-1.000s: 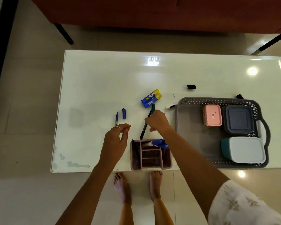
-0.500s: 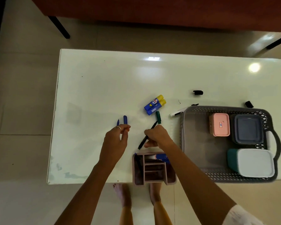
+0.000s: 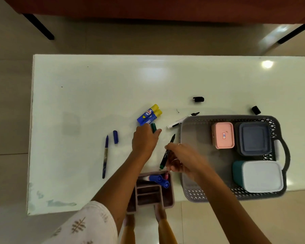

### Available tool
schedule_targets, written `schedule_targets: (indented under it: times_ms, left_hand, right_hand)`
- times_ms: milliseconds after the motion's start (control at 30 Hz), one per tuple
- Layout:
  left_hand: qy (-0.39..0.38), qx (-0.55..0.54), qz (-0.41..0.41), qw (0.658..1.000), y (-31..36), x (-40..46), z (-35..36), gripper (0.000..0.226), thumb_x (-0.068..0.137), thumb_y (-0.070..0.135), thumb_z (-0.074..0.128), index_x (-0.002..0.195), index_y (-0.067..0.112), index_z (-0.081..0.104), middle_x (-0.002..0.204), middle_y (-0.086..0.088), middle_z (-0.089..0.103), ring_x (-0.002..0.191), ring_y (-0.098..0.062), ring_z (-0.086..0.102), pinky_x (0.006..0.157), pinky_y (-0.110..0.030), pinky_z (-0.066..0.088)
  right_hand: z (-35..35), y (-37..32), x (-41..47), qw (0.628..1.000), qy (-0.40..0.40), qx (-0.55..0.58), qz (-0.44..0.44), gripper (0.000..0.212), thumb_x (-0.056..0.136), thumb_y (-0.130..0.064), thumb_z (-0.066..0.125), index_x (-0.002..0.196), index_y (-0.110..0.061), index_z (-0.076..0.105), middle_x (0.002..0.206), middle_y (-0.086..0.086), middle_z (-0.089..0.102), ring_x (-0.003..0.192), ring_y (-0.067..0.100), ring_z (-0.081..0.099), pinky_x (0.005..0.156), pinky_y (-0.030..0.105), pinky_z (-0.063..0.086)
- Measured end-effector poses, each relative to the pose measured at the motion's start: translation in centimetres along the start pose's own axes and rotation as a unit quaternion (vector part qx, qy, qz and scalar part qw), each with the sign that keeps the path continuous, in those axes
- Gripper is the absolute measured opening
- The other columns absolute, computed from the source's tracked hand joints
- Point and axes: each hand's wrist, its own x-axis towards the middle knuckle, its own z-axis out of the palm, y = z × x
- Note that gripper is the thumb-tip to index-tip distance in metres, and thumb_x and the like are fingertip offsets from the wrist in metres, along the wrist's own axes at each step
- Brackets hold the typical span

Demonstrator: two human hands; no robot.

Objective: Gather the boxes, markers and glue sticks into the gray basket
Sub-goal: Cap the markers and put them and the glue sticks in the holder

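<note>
Now, from the head view: my left hand (image 3: 144, 140), which hovered by the blue pen (image 3: 105, 156) and its cap (image 3: 115, 137) half a second ago, has crossed to the green cap (image 3: 154, 127), its fingers curled around that cap below the glue sticks (image 3: 149, 115). My right hand (image 3: 181, 159) has lifted the marker (image 3: 167, 152) clear of the caddy (image 3: 151, 191) and pinches its barrel, bare tip pointing away from me. I judge capping comes next, before the marker goes in. The cap sits just beyond that tip, apart from it. The basket (image 3: 190, 173) lies just right of my right hand, already holding three boxes (image 3: 223, 135); another uncapped marker (image 3: 180, 120) rests against its rim.
</note>
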Motion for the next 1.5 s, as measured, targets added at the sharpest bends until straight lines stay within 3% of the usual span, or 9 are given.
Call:
schedule_targets:
  times_ms: [233, 367, 433, 567, 800, 1067, 1233, 1367, 1500]
  left_hand:
    - [0.02, 0.037, -0.03, 0.999, 1.9, 0.2, 1.1, 0.036, 0.091, 0.031, 0.06, 0.109, -0.001, 0.058, 0.112, -0.018, 0.062, 0.103, -0.033, 0.06, 0.075, -0.034, 0.044]
    - [-0.014, -0.11, -0.092, 0.99, 1.7, 0.4, 0.2, 0.024, 0.084, 0.026, 0.067, 0.083, 0.002, 0.062, 0.091, -0.017, 0.07, 0.069, -0.023, 0.067, 0.073, -0.034, 0.056]
    - [-0.013, -0.228, -0.132, 0.964, 1.5, -0.4, -1.1, 0.019, 0.085, 0.019, 0.066, 0.071, 0.008, 0.059, 0.082, -0.016, 0.07, 0.058, -0.017, 0.064, 0.071, -0.034, 0.058]
    - [-0.112, -0.435, -0.176, 0.876, 0.8, -2.6, -3.9, 0.014, 0.089, 0.017, 0.063, 0.089, 0.003, 0.064, 0.085, -0.014, 0.073, 0.074, -0.02, 0.071, 0.071, -0.026, 0.056]
    - [-0.171, -0.574, -0.14, 0.788, 0.5, -6.4, -5.7, 0.01, 0.092, 0.011, 0.056, 0.096, 0.004, 0.063, 0.076, -0.012, 0.075, 0.069, -0.017, 0.074, 0.059, -0.021, 0.059]
    - [-0.171, -0.592, -0.079, 0.784, -0.7, -10.2, -7.1, 0.019, 0.094, 0.011, 0.053, 0.112, 0.015, 0.06, 0.08, -0.011, 0.075, 0.072, -0.017, 0.074, 0.058, -0.021, 0.058]
    - [-0.161, -0.586, -0.068, 0.791, -2.2, -11.8, -7.4, 0.023, 0.095, 0.012, 0.053, 0.117, 0.015, 0.06, 0.082, -0.011, 0.074, 0.073, -0.017, 0.074, 0.064, -0.023, 0.06]
    - [-0.148, -0.577, -0.055, 0.801, -3.2, -12.8, -7.5, 0.021, 0.094, 0.013, 0.054, 0.114, 0.016, 0.06, 0.082, -0.01, 0.074, 0.074, -0.017, 0.073, 0.073, -0.027, 0.059]
    - [-0.114, -0.571, -0.05, 0.811, -4.2, -13.7, -8.0, 0.023, 0.091, 0.014, 0.059, 0.114, 0.015, 0.061, 0.085, -0.011, 0.072, 0.075, -0.019, 0.072, 0.063, -0.024, 0.059]
  right_hand:
    - [-2.0, 0.5, -1.3, 0.998, -0.033, 0.01, -0.05, 0.02, 0.093, -0.025, 0.049, 0.078, -0.011, 0.052, 0.058, 0.006, 0.059, 0.048, 0.016, 0.051, 0.044, 0.021, 0.039]
    - [-3.1, 1.0, -2.0, 0.997, -0.015, -0.023, -0.071, 0.019, 0.093, -0.026, 0.05, 0.079, -0.013, 0.051, 0.062, 0.003, 0.056, 0.047, 0.011, 0.051, 0.049, 0.022, 0.041]
    - [-3.5, 1.2, -2.4, 0.995, -0.011, -0.039, -0.091, 0.019, 0.093, -0.025, 0.05, 0.079, -0.012, 0.052, 0.067, 0.007, 0.055, 0.048, 0.011, 0.049, 0.048, 0.021, 0.04]
    - [-3.4, 2.2, -3.0, 0.989, -0.02, -0.056, -0.135, 0.025, 0.093, -0.023, 0.051, 0.071, -0.011, 0.05, 0.065, 0.007, 0.048, 0.049, 0.011, 0.043, 0.043, 0.015, 0.038]
    - [-0.9, 4.0, -5.0, 0.968, -0.013, -0.134, -0.212, 0.027, 0.087, -0.029, 0.054, 0.07, -0.009, 0.053, 0.059, 0.004, 0.045, 0.057, 0.012, 0.046, 0.06, 0.029, 0.041]
    - [1.5, 4.9, -7.7, 0.947, 0.02, -0.175, -0.269, 0.034, 0.089, -0.026, 0.053, 0.078, 0.007, 0.052, 0.064, 0.008, 0.049, 0.062, 0.018, 0.048, 0.061, 0.031, 0.043]
    - [2.8, 5.7, -8.7, 0.943, 0.008, -0.19, -0.274, 0.034, 0.091, -0.027, 0.052, 0.086, 0.007, 0.055, 0.083, 0.025, 0.063, 0.073, 0.024, 0.059, 0.074, 0.037, 0.054]
    - [3.8, 6.3, -9.4, 0.941, -0.003, -0.202, -0.272, 0.024, 0.092, -0.027, 0.051, 0.081, -0.006, 0.054, 0.073, 0.008, 0.06, 0.077, 0.025, 0.064, 0.07, 0.03, 0.054]
    - [5.0, 7.1, -9.7, 0.934, 0.004, -0.217, -0.283, 0.03, 0.093, -0.025, 0.051, 0.065, -0.016, 0.044, 0.065, -0.005, 0.054, 0.065, 0.008, 0.059, 0.058, 0.015, 0.047]
